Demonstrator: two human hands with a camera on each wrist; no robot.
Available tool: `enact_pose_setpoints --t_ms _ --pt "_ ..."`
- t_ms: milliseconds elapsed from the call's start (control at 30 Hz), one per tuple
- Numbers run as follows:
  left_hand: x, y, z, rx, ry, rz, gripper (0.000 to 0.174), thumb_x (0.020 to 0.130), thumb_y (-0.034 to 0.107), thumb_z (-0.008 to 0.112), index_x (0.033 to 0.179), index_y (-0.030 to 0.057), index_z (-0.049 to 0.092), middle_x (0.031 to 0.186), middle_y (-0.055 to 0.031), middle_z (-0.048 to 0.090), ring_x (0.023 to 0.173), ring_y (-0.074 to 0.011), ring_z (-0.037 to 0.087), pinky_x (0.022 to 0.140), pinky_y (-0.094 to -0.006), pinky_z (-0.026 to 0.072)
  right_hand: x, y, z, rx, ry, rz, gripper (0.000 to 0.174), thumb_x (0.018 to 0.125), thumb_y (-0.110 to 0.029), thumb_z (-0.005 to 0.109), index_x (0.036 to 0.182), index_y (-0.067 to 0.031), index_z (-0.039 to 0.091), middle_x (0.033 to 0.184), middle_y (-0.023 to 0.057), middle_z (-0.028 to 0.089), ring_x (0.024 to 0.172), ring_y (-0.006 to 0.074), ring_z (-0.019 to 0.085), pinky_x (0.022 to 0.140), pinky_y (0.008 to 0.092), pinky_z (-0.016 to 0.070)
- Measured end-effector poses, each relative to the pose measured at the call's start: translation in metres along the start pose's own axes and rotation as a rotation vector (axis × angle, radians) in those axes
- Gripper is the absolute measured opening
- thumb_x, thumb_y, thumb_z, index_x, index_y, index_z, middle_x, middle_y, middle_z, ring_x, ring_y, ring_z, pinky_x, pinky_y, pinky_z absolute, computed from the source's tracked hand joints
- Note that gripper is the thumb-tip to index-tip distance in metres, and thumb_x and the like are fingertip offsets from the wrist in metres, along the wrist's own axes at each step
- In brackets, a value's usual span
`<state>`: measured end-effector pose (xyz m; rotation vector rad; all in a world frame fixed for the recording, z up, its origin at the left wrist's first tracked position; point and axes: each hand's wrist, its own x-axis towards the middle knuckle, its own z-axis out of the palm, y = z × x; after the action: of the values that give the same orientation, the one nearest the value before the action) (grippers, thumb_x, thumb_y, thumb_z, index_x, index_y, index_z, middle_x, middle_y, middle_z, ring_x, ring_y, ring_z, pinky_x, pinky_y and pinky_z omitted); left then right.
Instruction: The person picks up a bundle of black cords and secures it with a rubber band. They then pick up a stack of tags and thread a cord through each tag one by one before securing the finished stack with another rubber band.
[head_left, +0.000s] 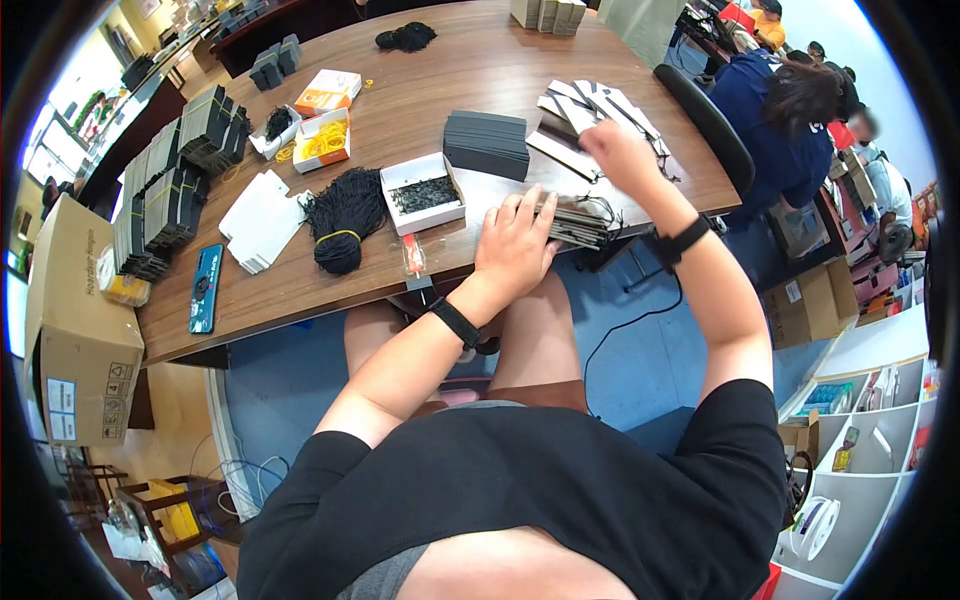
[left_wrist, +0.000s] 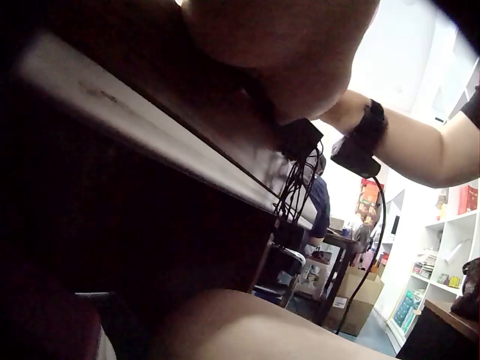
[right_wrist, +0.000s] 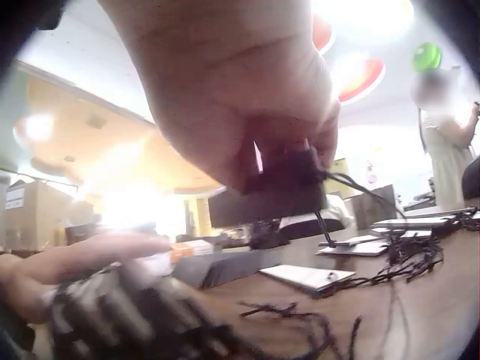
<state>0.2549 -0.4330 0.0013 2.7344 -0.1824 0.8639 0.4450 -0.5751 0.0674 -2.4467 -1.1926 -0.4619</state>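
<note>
My left hand (head_left: 512, 240) holds a stack of hang tags (head_left: 578, 226) at the table's front edge, fingers across one side and thumb on the other. Black cords dangle from the stack's far end in the left wrist view. My right hand (head_left: 622, 158) is raised over the table with curled fingers. In the right wrist view it pinches a dark hang tag (right_wrist: 266, 204) with black cord hanging from it. Below it lie white hang tags (head_left: 565, 155) with knotted black cords (right_wrist: 416, 255). A block of dark tags (head_left: 487, 143) stands in front of my left hand.
An open white box (head_left: 424, 212) of small black pieces and a black cord bundle (head_left: 345, 215) lie left of my hands. Farther left are yellow rubber bands (head_left: 325, 140), white cards (head_left: 262, 220), a phone (head_left: 205, 288) and banded stacks (head_left: 172, 190). Another person (head_left: 770, 125) sits beyond the right edge.
</note>
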Motion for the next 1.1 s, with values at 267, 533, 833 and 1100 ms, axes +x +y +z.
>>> enact_pose_setpoints --t_ms 267,533,833,1100 --pt "0.000 0.005 0.002 0.018 -0.018 -0.043 0.072 0.075 0.034 0.073 0.138 0.0083 0.047 0.137 -0.0096 0.044 0.124 -0.0330 0.039 0.104 -0.0487 0.0308 -0.034 -0.026 0.002 0.199 -0.360 -0.287 0.026 0.088 -0.032 0.062 0.089 -0.0080 0.071 0.086 0.0130 0.068 0.083 0.0325 0.064 0.077 0.0420 0.0506" --pt "0.003 0.002 0.002 0.092 -0.004 -0.007 0.067 0.074 0.033 0.073 0.131 0.0057 0.051 0.126 -0.0110 0.050 0.117 -0.0333 0.042 0.101 -0.0503 0.0339 -0.046 0.004 -0.038 0.263 -0.730 0.073 0.031 0.089 -0.035 0.066 0.091 -0.0046 0.072 0.083 0.0120 0.071 0.077 0.0227 0.068 0.073 0.0345 0.0519" --pt "0.005 0.002 0.000 0.041 0.004 -0.007 0.066 0.074 0.031 0.074 0.129 0.0034 0.052 0.122 -0.0120 0.052 0.113 -0.0323 0.045 0.093 -0.0456 0.0385 -0.005 0.045 -0.015 -0.004 -0.380 0.350 0.041 0.083 -0.044 0.067 0.083 -0.0038 0.072 0.079 0.0149 0.071 0.079 0.0288 0.070 0.074 0.0388 0.0534" --pt "0.003 0.001 0.002 0.081 0.024 -0.010 0.067 0.072 0.033 0.075 0.129 0.0041 0.053 0.121 -0.0106 0.053 0.112 -0.0307 0.046 0.091 -0.0451 0.0374 -0.019 0.037 0.004 -0.205 -0.345 0.280 0.030 0.090 -0.030 0.060 0.086 -0.0016 0.070 0.088 0.0200 0.069 0.086 0.0374 0.067 0.077 0.0459 0.0533"
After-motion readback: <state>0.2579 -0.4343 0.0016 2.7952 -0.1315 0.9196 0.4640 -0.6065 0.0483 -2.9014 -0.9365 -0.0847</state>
